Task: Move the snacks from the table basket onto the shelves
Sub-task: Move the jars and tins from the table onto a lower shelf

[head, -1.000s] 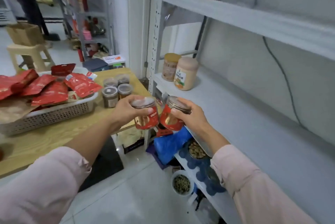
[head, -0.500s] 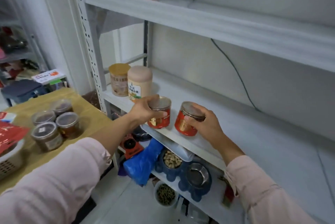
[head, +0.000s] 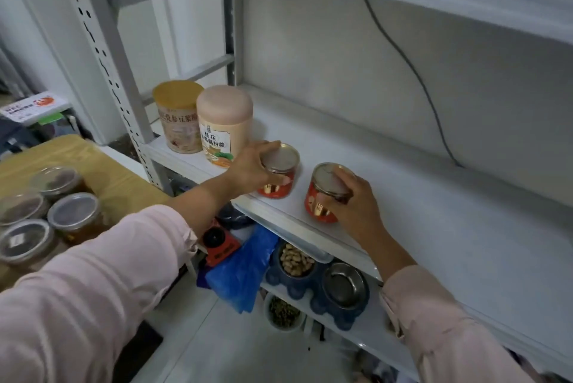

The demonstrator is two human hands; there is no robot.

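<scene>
Pink-lidded canister [head: 224,131]: label reads 桂花, with a line below ending 果藕粉羹. Tan canister [head: 179,122] beside it: 党参豆浆 across its side, the ends cut off. Gold print on the left can [head: 277,191] and right can [head: 316,206], and print on the white box [head: 31,104], is too blurred to read.

Two red cans [head: 280,173] [head: 322,196] stand upright on the white shelf [head: 434,227].

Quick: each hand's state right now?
Left hand: grips the left red clear-lidded round jar.
Right hand: grips the right red clear-lidded round jar.
</scene>
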